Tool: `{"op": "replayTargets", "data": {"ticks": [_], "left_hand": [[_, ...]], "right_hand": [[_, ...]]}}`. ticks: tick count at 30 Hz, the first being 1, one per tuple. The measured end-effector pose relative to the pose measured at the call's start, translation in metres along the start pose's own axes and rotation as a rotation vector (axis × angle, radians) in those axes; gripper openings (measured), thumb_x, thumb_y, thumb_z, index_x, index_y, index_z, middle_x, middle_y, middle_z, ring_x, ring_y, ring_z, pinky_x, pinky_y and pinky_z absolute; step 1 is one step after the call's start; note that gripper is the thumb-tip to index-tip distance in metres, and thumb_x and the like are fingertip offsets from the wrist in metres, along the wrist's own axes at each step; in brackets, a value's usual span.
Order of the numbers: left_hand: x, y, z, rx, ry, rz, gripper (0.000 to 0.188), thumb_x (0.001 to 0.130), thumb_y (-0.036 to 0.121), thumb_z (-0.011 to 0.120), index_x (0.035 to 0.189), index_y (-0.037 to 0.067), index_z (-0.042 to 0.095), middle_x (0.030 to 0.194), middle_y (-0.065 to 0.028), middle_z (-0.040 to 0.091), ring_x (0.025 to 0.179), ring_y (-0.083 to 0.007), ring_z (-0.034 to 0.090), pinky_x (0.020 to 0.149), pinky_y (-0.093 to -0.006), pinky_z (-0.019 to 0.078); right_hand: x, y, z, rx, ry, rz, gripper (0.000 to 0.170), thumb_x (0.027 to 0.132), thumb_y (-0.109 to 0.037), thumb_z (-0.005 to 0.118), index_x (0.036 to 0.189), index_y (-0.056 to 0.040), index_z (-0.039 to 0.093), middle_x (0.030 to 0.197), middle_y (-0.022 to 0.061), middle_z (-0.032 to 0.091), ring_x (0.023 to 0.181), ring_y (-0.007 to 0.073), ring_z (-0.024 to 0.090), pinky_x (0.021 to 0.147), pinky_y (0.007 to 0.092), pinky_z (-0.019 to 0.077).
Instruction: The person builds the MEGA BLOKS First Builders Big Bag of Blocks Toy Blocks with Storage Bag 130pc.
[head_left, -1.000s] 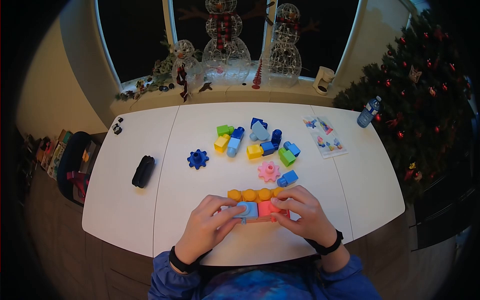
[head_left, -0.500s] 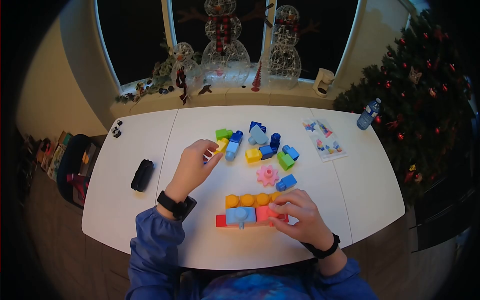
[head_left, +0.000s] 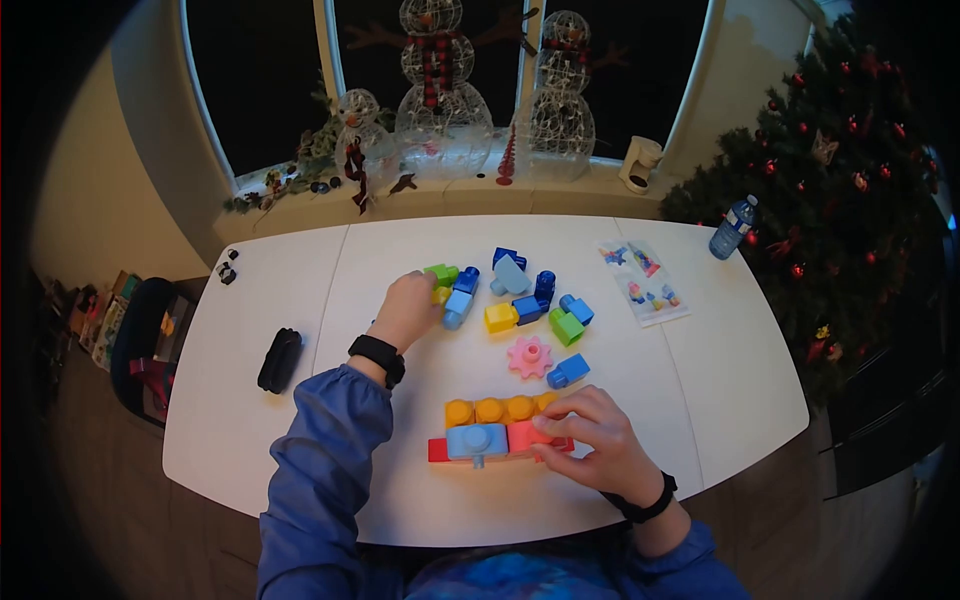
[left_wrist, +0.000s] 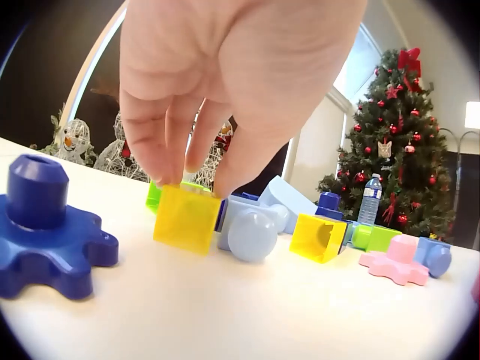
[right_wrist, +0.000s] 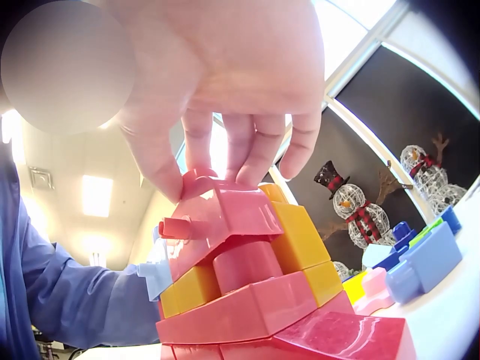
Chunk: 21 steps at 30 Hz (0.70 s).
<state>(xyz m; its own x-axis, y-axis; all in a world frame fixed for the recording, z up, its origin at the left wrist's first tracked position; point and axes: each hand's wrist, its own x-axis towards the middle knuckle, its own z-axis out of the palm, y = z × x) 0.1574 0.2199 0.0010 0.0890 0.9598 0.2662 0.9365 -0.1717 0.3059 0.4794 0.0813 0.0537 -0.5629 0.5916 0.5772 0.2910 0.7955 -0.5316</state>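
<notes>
a yellow block [left_wrist: 184,223] is pinched between the thumb and fingers of the left hand [head_left: 406,308], on the far side of the worktop [head_left: 230,430]; whether it is lifted clear of the surface cannot be told. just beside it, a light blue block [head_left: 457,308] is seen joined to a dark blue block [head_left: 467,279], and a green block [head_left: 441,272] is partly hidden behind it. in the left wrist view, a dark blue gear [left_wrist: 45,251] is shown lying nearby.

by the right hand [head_left: 597,440], a pink block [right_wrist: 232,214] is gripped at its top, thumb and fingertips being set around it. it is seated in a stack near the front edge, beside a pale blue block [head_left: 477,442], in front of an orange row [head_left: 490,411] and above a red base [head_left: 437,450]. beyond the stack, a pink gear [head_left: 530,360] and a blue brick [head_left: 568,372] are laid close together. a printed sheet [head_left: 648,285] and a water bottle [head_left: 733,228] are placed farther right, and a black case [head_left: 280,360] well to the left.
</notes>
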Motion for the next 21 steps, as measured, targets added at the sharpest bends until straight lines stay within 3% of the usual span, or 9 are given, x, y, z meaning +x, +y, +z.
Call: {"op": "replayTargets", "data": {"ticks": [5, 8, 11, 14, 17, 21], "left_hand": [[-0.005, 0.012, -0.02, 0.096, -0.196, -0.029, 0.045, 0.074, 0.01, 0.079, 0.117, 0.0, 0.069, 0.102, -0.0215, 0.071, 0.096, -0.0401, 0.069, 0.085, -0.0467, 0.0566], [-0.028, 0.024, -0.05, -0.007, -0.079, 0.047, 0.049, 0.073, 0.009, 0.079, 0.119, 0.0, 0.067, 0.104, -0.0204, 0.068, 0.092, -0.0381, 0.069, 0.082, -0.0432, 0.058], [-0.069, 0.046, -0.087, -0.248, 0.07, 0.042, 0.048, 0.075, 0.004, 0.077, 0.121, 0.001, 0.065, 0.104, -0.0155, 0.066, 0.089, -0.0301, 0.069, 0.081, -0.0361, 0.0585], [-0.107, 0.051, -0.104, -0.584, 0.086, 0.149, 0.045, 0.077, -0.001, 0.074, 0.12, 0.002, 0.065, 0.106, -0.0106, 0.064, 0.093, -0.0214, 0.067, 0.084, -0.0311, 0.0568], [-0.134, 0.054, -0.1, -0.875, 0.009, 0.17, 0.044, 0.077, -0.003, 0.075, 0.12, 0.003, 0.065, 0.109, -0.0085, 0.063, 0.101, -0.0189, 0.064, 0.09, -0.0316, 0.0554], [-0.143, 0.055, -0.086, -0.86, -0.041, 0.216, 0.041, 0.078, 0.0, 0.078, 0.118, 0.004, 0.068, 0.111, -0.0104, 0.069, 0.102, -0.0223, 0.065, 0.089, -0.0319, 0.0581]], "right_hand": [[0.0, 0.0, 0.0, 0.008, -0.001, 0.0, 0.027, 0.076, -0.011, 0.087, 0.101, -0.0074, 0.076, 0.1, 0.0077, 0.069, 0.09, 0.0271, 0.065, 0.08, 0.0379, 0.053], [-0.001, 0.0, -0.001, 0.005, -0.002, -0.002, 0.027, 0.076, -0.01, 0.087, 0.101, -0.0072, 0.075, 0.1, 0.008, 0.069, 0.09, 0.027, 0.065, 0.08, 0.0376, 0.0528], [-0.002, 0.002, 0.001, 0.007, 0.01, -0.008, 0.027, 0.076, -0.01, 0.087, 0.101, -0.007, 0.075, 0.1, 0.0081, 0.069, 0.089, 0.0268, 0.065, 0.08, 0.0375, 0.0528], [-0.002, 0.002, 0.002, 0.021, 0.017, -0.005, 0.027, 0.077, -0.01, 0.087, 0.101, -0.007, 0.076, 0.1, 0.008, 0.069, 0.089, 0.0267, 0.064, 0.079, 0.0375, 0.0528], [-0.002, 0.002, 0.003, 0.024, 0.013, 0.0, 0.026, 0.077, -0.01, 0.087, 0.1, -0.0068, 0.076, 0.1, 0.008, 0.069, 0.087, 0.0267, 0.064, 0.079, 0.0372, 0.0529], [-0.002, 0.001, 0.002, 0.016, 0.015, 0.005, 0.026, 0.077, -0.01, 0.086, 0.1, -0.006, 0.076, 0.1, 0.008, 0.069, 0.087, 0.0266, 0.064, 0.077, 0.0361, 0.0534]]}}
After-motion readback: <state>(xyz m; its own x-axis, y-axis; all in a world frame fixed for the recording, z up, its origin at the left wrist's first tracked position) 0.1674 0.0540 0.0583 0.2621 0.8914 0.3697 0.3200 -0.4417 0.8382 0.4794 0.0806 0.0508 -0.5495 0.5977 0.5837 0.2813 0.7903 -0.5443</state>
